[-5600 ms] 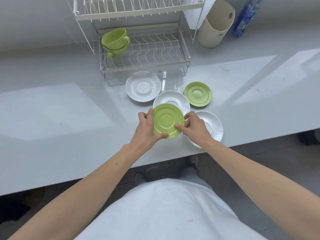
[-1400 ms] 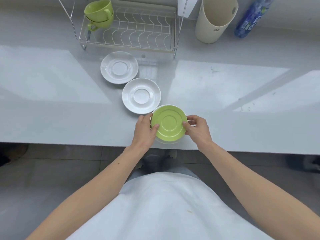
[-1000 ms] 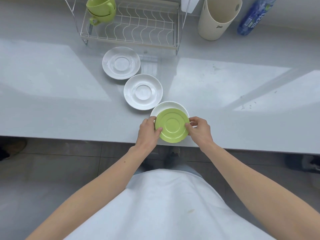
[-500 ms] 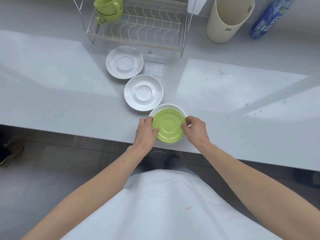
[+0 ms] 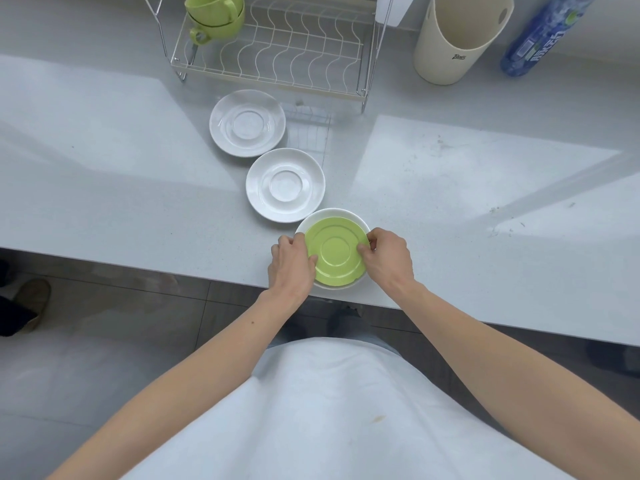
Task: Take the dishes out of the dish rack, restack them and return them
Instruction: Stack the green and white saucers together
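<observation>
Left hand [image 5: 291, 266] and right hand [image 5: 388, 259] grip a green saucer [image 5: 336, 251]. It sits upon a white saucer [image 5: 332, 213] at the counter [image 5: 485, 202] edge.

The counter [image 5: 104, 188] lay bare to the left and right of a diagonal line of saucers. Two white saucers [image 5: 247, 123] [image 5: 285, 185] stood between the near stack [image 5: 334, 216] and the rack [image 5: 273, 53]. Inside the rack, stacked cups [image 5: 214, 15] filled the left corner; the rest of its wire floor was open. A holder [image 5: 457, 39] and bottle [image 5: 540, 32] stood right of the rack.
</observation>
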